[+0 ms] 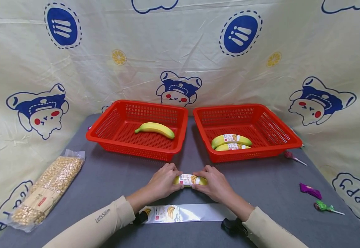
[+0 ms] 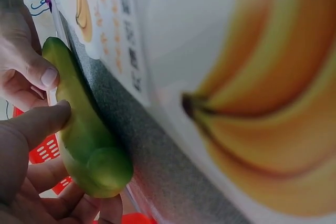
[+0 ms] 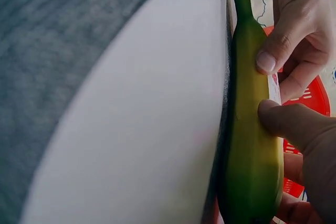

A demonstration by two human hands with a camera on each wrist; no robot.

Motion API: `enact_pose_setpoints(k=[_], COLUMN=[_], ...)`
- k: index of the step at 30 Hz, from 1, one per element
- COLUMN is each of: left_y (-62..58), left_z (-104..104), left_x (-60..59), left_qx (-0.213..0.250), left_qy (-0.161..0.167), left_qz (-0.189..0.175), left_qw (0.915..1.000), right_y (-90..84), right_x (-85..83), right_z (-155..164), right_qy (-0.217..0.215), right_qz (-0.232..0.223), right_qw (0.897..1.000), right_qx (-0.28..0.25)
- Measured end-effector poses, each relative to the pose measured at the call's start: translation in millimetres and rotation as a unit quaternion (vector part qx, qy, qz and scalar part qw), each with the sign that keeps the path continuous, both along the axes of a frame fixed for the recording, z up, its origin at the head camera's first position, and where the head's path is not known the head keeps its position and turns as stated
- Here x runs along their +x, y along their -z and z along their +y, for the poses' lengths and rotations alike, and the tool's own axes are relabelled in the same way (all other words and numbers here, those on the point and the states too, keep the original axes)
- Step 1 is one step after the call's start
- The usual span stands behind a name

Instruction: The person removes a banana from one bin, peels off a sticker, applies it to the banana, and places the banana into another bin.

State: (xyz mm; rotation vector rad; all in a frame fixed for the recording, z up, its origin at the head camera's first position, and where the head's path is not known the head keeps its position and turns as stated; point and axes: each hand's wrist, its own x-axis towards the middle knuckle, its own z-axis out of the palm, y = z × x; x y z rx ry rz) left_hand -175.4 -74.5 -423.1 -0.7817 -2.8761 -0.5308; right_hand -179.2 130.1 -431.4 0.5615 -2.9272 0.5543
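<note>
In the head view, a yellow banana (image 1: 203,181) lies crosswise over the table's middle, wearing a white printed label (image 1: 186,179). My left hand (image 1: 166,181) grips its left end and my right hand (image 1: 213,182) grips its right end. Both wrist views show the banana (image 2: 86,124) close up, greenish toward its ends. The thumbs press its near side beside the label's edge, while the other fingers curl around its far side, partly hidden. Below the hands lies a shiny strip of banana labels (image 1: 195,213), with printed labels at its left and a bare stretch at its right.
A red basket (image 1: 139,148) at back left holds one unlabelled banana (image 1: 155,128). Another red basket (image 1: 248,156) at back right holds two labelled bananas (image 1: 231,139). A bag of grains (image 1: 48,189) lies left. Lollipops (image 1: 322,206) and a purple-wrapped candy (image 1: 310,190) lie right.
</note>
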Motion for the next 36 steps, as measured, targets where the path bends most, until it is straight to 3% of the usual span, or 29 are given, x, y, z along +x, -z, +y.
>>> enact_pose_setpoints(k=[8,15,19,23,26,30,36], left_y=[-2.3,-0.8,1.3,2.3,2.2,1.8,2.3], left_z=[-6,-15,-16,-16,-16,-16,-16], left_x=[0.9,6.7,8.7,9.1,9.0,8.7,8.8], left_qx=[-0.002,0.055,0.069,0.071,0.074,0.078,0.076], left_qy=[-0.022,-0.039,-0.045,-0.041,-0.04,-0.044,-0.048], left_qz=[-0.055,-0.091,-0.088,-0.081,-0.083,-0.089,-0.092], left_qw=[0.9982,0.9936,0.9927,0.9934,0.993,0.992,0.9917], right_y=[2.1,4.7,5.8,6.7,5.2,-2.3,-14.6], right_x=[-0.7,-0.2,0.0,-0.4,-3.0,-10.0,-21.4], right_z=[0,2,4,15,31,56,88], right_qy=[-0.004,-0.001,-0.007,-0.01,0.012,0.076,0.163], right_qz=[-0.022,-0.027,-0.029,-0.075,-0.115,-0.162,-0.2], right_qw=[1.0,0.999,0.999,0.993,0.979,0.95,0.885], right_qx=[-0.006,-0.017,-0.032,-0.091,-0.166,-0.257,-0.388])
